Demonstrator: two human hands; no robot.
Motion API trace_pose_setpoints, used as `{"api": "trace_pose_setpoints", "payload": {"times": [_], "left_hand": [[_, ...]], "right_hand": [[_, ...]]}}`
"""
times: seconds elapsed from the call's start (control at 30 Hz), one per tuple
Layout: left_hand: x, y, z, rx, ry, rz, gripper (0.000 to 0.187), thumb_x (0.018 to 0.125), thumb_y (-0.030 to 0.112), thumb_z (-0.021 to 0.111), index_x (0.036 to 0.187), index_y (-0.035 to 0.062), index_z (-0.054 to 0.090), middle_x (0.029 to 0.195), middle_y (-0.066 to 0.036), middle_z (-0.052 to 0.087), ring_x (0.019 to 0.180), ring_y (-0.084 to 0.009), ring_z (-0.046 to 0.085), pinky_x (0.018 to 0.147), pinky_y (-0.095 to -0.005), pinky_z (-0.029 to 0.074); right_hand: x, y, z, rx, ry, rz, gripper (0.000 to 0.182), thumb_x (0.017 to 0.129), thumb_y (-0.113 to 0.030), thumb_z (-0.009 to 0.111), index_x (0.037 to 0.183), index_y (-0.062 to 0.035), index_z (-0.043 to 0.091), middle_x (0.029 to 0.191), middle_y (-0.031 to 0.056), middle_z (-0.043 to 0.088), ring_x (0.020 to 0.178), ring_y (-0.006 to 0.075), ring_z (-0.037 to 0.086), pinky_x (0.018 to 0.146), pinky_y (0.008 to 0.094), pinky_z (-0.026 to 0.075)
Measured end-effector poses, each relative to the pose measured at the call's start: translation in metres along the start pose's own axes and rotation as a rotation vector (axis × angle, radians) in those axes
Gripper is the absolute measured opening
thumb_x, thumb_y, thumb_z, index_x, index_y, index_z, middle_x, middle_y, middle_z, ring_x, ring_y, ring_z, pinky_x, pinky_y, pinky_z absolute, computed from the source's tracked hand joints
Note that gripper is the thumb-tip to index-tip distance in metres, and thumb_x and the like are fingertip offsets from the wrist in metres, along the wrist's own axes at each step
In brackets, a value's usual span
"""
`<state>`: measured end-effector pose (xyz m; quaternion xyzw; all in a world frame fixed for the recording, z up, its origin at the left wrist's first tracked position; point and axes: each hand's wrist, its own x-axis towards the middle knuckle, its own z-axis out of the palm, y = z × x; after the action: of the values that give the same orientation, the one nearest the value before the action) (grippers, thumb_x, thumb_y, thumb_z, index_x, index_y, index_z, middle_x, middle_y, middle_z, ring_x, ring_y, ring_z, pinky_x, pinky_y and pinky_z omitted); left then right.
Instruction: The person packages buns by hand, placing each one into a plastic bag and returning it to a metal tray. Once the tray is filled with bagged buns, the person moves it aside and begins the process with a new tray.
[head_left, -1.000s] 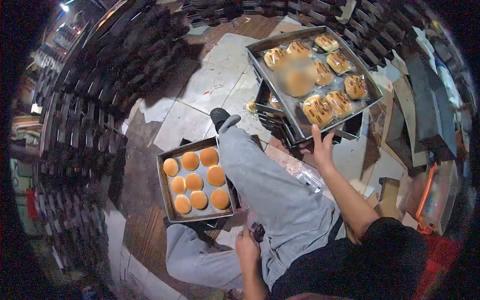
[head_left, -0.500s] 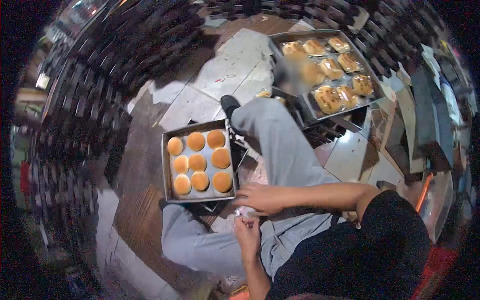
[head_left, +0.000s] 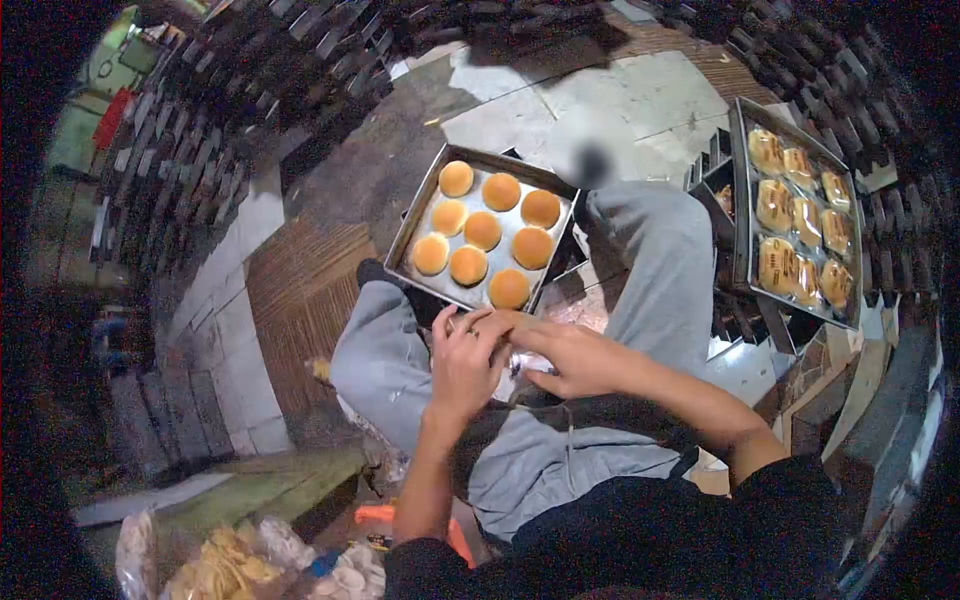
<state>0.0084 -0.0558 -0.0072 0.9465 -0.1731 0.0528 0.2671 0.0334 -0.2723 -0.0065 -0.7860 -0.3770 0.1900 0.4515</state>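
Observation:
My left hand is closed, its fingers bent over the near edge of the metal tray in front of me. Shiny clear plastic, seemingly a plastic bag, shows between my two hands, over my lap. From the right, my right hand closes on this plastic, its fingertips overlapping those of my left hand. Whatever lies under the fingers is hidden. Just beyond them, the tray carries round golden buns in rows, unwrapped.
At the right, a second metal tray holds several bread pieces in clear printed wrappers. Stacked dark trays or slats surround the area. Lower left lie plastic bags near a wooden bench and an orange object.
The view has turned, so both trays sit farther right. My left hand has risen to meet my right hand by the tray's near edge, with the plastic between them.

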Motion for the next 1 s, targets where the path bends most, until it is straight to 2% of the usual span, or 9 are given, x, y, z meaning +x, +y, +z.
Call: {"api": "trace_pose_setpoints", "payload": {"times": [0.23,0.3,0.43,0.53,0.67,0.73,0.87,0.97,1.0], "left_hand": [[0.010,0.037,-0.016,0.085,-0.130,0.054,0.065,0.084,0.031,0.072,0.140,0.0067,0.050,0.137,-0.016,0.058,0.144,-0.0296,0.039,0.119,-0.0557,0.018],[0.022,0.031,-0.005,-0.207,0.418,-0.296,0.066,0.094,0.030,0.067,0.150,0.0061,0.041,0.155,-0.023,0.039,0.146,-0.0292,0.036,0.119,-0.0484,0.023],[0.039,-0.031,0.008,-1.276,0.558,-0.769,0.057,0.107,0.033,0.051,0.151,0.0023,0.034,0.141,-0.017,0.051,0.131,-0.0286,0.049,0.110,-0.0432,0.039],[0.042,-0.090,-0.015,-1.308,1.149,-0.910,0.044,0.104,0.034,0.056,0.140,0.0098,0.046,0.127,-0.009,0.056,0.106,-0.0156,0.057,0.082,-0.0302,0.050],[0.017,-0.126,-0.026,-1.442,1.127,-0.858,0.041,0.103,0.030,0.057,0.138,0.0093,0.048,0.125,-0.007,0.059,0.101,-0.0169,0.062,0.076,-0.0256,0.050],[0.016,-0.126,-0.030,-1.469,1.077,-0.824,0.046,0.104,0.033,0.054,0.142,0.0080,0.045,0.129,-0.008,0.059,0.106,-0.0202,0.062,0.087,-0.0326,0.051],[0.008,-0.141,-0.037,-1.597,1.061,-0.731,0.052,0.105,0.027,0.048,0.150,0.0057,0.036,0.139,-0.017,0.056,0.122,-0.0362,0.062,0.099,-0.0452,0.053],[0.004,-0.143,-0.034,-1.663,1.084,-0.685,0.054,0.105,0.030,0.048,0.152,0.0059,0.036,0.136,-0.018,0.058,0.124,-0.0374,0.061,0.103,-0.0464,0.051],[0.006,-0.140,-0.033,-1.709,1.105,-0.662,0.054,0.105,0.030,0.048,0.152,0.0060,0.036,0.136,-0.018,0.058,0.124,-0.0376,0.060,0.103,-0.0460,0.051]], "right_hand": [[0.033,0.019,0.027,-0.038,0.082,-0.069,0.080,0.076,-0.010,0.070,0.146,0.0099,0.037,0.162,0.0353,0.008,0.152,0.0487,0.009,0.125,0.0509,0.013],[0.052,0.002,0.036,0.139,0.189,-0.047,0.089,0.075,-0.006,0.068,0.152,0.0083,0.027,0.163,0.0335,-0.006,0.153,0.0472,0.000,0.126,0.0488,0.008],[0.075,-0.020,0.075,0.310,0.270,0.066,0.075,0.078,-0.002,0.060,0.149,0.0040,0.036,0.157,0.0344,0.026,0.146,0.0474,0.029,0.120,0.0468,0.028],[0.101,0.024,0.097,0.165,0.296,-0.002,0.042,0.081,0.004,0.051,0.123,0.0006,0.061,0.116,0.0223,0.065,0.112,0.0402,0.062,0.100,0.0469,0.049],[0.131,0.204,0.144,-0.420,-0.048,0.621,0.049,0.097,-0.031,0.056,0.134,0.0000,0.049,0.124,0.0337,0.055,0.114,0.0488,0.056,0.101,0.0500,0.045],[0.131,0.281,0.158,-0.577,0.082,0.400,0.048,0.096,-0.040,0.056,0.125,-0.0016,0.055,0.124,0.0358,0.054,0.103,0.0547,0.059,0.091,0.0587,0.050],[0.168,0.307,0.145,-0.313,-0.110,0.785,0.064,0.083,-0.046,0.073,0.122,0.0024,0.057,0.117,0.0343,0.060,0.101,0.0507,0.063,0.089,0.0553,0.052],[0.162,0.300,0.157,-0.608,-0.106,0.613,0.067,0.078,-0.042,0.079,0.119,0.0065,0.057,0.111,0.0327,0.065,0.097,0.0461,0.067,0.086,0.0500,0.055],[0.158,0.300,0.154,-0.125,-0.089,0.695,0.064,0.078,-0.036,0.080,0.120,0.0060,0.057,0.109,0.0269,0.068,0.097,0.0387,0.069,0.085,0.0439,0.056]]}}
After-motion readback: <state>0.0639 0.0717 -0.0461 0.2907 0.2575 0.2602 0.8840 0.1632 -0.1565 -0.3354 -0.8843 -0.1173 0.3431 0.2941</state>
